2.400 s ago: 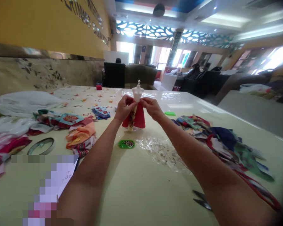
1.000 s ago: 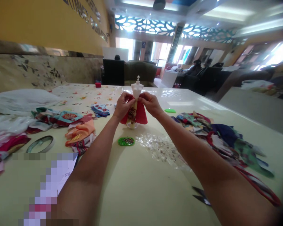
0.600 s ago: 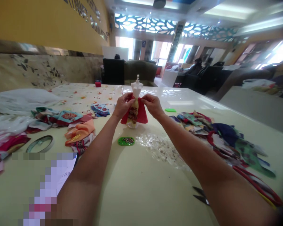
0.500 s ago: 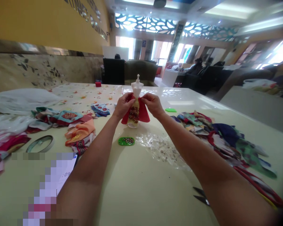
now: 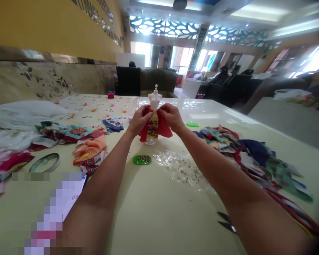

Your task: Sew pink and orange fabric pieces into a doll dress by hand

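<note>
A small white dress-form mannequin (image 5: 154, 101) stands upright on the table, wrapped below in a pale skirt with a dark pattern (image 5: 152, 129). My left hand (image 5: 141, 118) pinches the left edge of a red cloth (image 5: 164, 128) at the mannequin's waist. On the other side my right hand (image 5: 171, 116) pinches the same cloth's right edge. The cloth hangs at both sides of the skirt, leaving its front showing. Just in front lies a green oval tray (image 5: 142, 159) with small pins or beads in it. Fingers partly cover the waist.
Clear plastic bags with small bits (image 5: 184, 170) lie between my forearms. Scissors (image 5: 227, 222) show beside my right forearm. Fabric scraps (image 5: 228, 145) pile up on the right, more cloth (image 5: 91, 150) on the left. A tape roll (image 5: 45, 163) and a phone (image 5: 71, 198) lie at left.
The red cloth's lower edges have swung a little to the right, and its right side spreads wider. Both hands keep their pinch at the waist.
</note>
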Available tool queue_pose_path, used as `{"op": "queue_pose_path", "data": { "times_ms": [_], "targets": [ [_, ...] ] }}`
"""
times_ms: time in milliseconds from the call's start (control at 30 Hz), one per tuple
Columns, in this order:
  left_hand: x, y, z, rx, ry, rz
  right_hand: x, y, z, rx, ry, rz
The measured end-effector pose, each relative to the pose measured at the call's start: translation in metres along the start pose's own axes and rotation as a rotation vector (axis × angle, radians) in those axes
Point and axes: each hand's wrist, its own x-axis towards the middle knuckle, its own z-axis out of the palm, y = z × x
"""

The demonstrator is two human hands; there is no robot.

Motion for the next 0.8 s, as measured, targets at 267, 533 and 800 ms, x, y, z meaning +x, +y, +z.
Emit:
{"op": "queue_pose_path", "data": {
  "times_ms": [267,533,800],
  "targets": [
    [-0.0002,-0.0004,0.0014,-0.001,-0.004,0.011,-0.0019,-0.0018,-0.0012,-0.053,-0.006,-0.052],
    [-0.0002,-0.0015,0.0008,0.064,0.012,0.020,-0.0015,-0.0050,-0.0029,-0.129,0.008,-0.122],
    [-0.0003,-0.0038,-0.0001,0.073,0.006,0.032,0.0004,-0.0018,-0.0055,-0.214,-0.014,-0.138]
  ]
}}
